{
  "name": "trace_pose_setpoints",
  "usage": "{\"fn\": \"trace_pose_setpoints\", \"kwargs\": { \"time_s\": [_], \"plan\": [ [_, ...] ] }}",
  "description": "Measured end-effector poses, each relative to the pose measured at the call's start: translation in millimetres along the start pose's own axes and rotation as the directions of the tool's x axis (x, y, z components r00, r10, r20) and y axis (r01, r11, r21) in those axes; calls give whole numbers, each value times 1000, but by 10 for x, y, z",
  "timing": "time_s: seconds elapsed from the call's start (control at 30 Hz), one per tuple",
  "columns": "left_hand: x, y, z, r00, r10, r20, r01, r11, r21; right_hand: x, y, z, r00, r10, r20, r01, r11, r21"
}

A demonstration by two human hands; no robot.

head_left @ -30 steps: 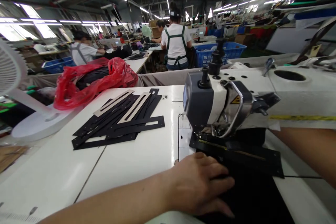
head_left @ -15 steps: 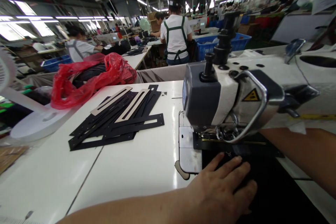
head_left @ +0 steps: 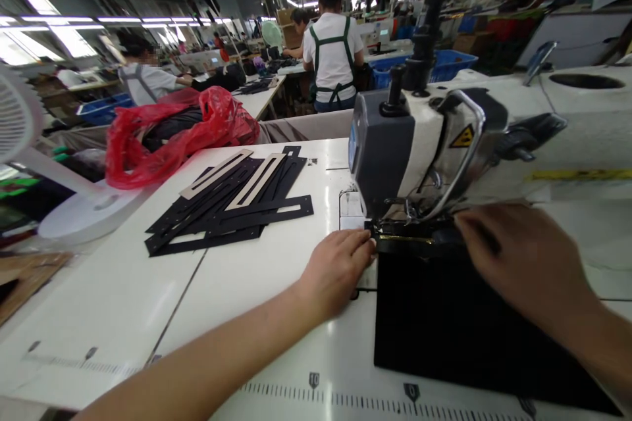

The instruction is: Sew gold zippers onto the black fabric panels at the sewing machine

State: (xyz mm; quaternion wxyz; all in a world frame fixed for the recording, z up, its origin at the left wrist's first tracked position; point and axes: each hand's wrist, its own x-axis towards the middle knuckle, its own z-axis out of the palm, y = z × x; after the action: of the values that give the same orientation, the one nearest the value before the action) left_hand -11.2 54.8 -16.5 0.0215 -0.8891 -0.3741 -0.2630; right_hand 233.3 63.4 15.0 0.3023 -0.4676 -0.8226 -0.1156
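A black fabric panel lies under the head of a sewing machine, with a gold zipper along its upper edge. My left hand pinches the left end of the black strip that frames the zipper, just left of the needle area. On the right, my right hand is blurred over the panel's upper right part, beside the machine head. Its fingers curl downward and their tips are hard to make out.
Black slotted strips and two pale ones are piled on the white table. Behind them lies a red plastic bag. A white fan stands at left. People work at tables beyond, one in a white shirt.
My left hand has moved from lying spread on the panel to its left end. My right hand has come into view from behind the machine. The camera view has shifted slightly.
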Motion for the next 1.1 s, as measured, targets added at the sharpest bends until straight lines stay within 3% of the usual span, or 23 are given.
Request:
{"fn": "trace_pose_setpoints", "kwargs": {
  "time_s": [0.07,0.13,0.2,0.3,0.47,0.57,0.67,0.83,1.1],
  "plan": [
    [54,-84,25,999,21,50,-22,1000,5,-179,-208,7,985,-161,54,157,985,73],
    [140,-116,6,995,-71,75,70,997,19,-284,-391,54,962,-258,95,245,961,132],
    [223,-118,-37,978,-197,65,195,980,38,-268,-484,147,967,-211,145,195,974,117],
    [267,-94,-73,968,-243,68,242,970,24,-115,-488,314,962,-121,243,110,992,61],
    [121,-17,32,995,-95,10,95,995,18,-54,-503,344,952,-166,258,162,986,38],
    [59,40,86,1000,-7,13,5,993,114,-114,-509,286,960,-214,178,213,977,29],
    [55,82,91,1000,4,9,-5,987,158,-127,-440,340,973,-204,104,204,979,8],
    [72,89,86,999,14,-41,-7,985,174,-118,-372,514,970,-196,142,194,981,29],
    [111,57,76,996,69,-63,-59,986,154,-106,-425,497,975,-175,133,174,985,18]
  ]
}}
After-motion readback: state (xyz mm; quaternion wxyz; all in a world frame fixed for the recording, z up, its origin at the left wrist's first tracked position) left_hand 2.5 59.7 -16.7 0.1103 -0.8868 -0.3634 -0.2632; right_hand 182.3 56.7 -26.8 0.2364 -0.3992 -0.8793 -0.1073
